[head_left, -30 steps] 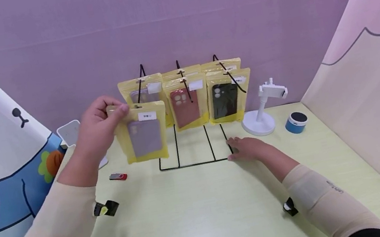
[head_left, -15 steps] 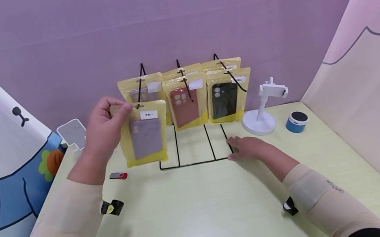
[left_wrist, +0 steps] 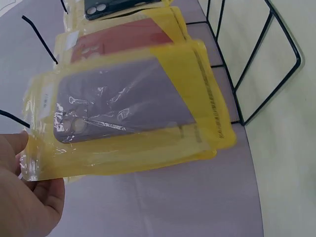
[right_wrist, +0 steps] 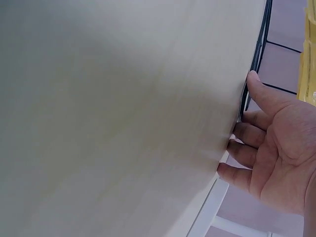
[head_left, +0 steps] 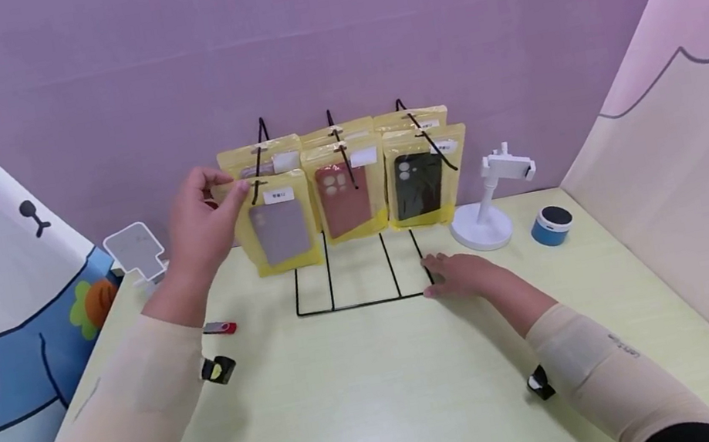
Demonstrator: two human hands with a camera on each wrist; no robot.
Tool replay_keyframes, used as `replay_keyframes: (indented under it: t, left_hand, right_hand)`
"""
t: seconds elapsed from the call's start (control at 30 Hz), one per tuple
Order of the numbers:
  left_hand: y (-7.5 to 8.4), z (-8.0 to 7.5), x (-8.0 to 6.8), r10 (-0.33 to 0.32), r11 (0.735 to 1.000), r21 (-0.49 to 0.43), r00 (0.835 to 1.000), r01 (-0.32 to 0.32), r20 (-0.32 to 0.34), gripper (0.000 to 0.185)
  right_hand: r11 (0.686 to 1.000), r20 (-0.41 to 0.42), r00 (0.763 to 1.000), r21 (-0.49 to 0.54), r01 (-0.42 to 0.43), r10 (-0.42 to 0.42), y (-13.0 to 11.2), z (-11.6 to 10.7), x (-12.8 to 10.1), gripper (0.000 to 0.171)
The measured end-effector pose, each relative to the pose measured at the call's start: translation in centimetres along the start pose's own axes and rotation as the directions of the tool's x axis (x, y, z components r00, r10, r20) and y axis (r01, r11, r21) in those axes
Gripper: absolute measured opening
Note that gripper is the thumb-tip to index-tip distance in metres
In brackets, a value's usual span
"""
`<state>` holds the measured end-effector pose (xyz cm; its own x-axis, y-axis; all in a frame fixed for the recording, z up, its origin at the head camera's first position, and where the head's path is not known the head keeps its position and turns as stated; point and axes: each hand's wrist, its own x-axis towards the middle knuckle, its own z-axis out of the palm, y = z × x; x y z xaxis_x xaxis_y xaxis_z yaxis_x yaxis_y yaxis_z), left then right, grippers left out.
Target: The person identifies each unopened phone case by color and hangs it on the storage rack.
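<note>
Pinching the top corner of a yellow pouch with a purple phone case, the left hand is holding it at the left hook of the black wire rack — right hand is lying flat, fingers relaxed, touching the rack's near right corner. If the hole is missing the hook, the pouch could be slipping down — or nudging the red-case pouch beside it.

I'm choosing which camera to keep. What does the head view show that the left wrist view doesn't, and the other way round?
Only the head view shows the right hand resting at the rack's base corner, the white stand, the blue speaker and the red USB stick. Only the left wrist view shows the purple case's camera cutouts close up. Both show the left hand pinching the purple case pouch at the rack.
</note>
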<state>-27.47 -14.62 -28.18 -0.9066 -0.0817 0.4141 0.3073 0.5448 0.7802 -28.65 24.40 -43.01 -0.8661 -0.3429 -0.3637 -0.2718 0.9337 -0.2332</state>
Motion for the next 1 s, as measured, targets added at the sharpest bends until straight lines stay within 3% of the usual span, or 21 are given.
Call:
replay_keyframes:
  t: [0.6, 0.77, 1.0]
  left_hand:
    - [-0.3, 0.3, 2.5, 0.075, 0.992, 0.109, 0.990, -0.062, -0.117, 0.037]
    - [-0.6, 0.2, 2.5, 0.062, 0.994, 0.097, 0.991, -0.051, -0.118, 0.041]
    - [-0.5, 0.2, 1.4, 0.065, 0.997, 0.036, 0.990, -0.061, -0.129, 0.049]
  right_hand:
    - [1.000, 0.020, 1.000, -0.003, -0.020, 0.020, -0.5, 0.3, 0.4, 0.078]
    - [1.000, 0.029, 0.999, 0.003, -0.030, 0.030, -0.8, 0.3, 0.4, 0.078]
    - [1.000, 0.017, 1.000, -0.010, -0.006, 0.006, -0.7, -0.1, 0.3, 0.077]
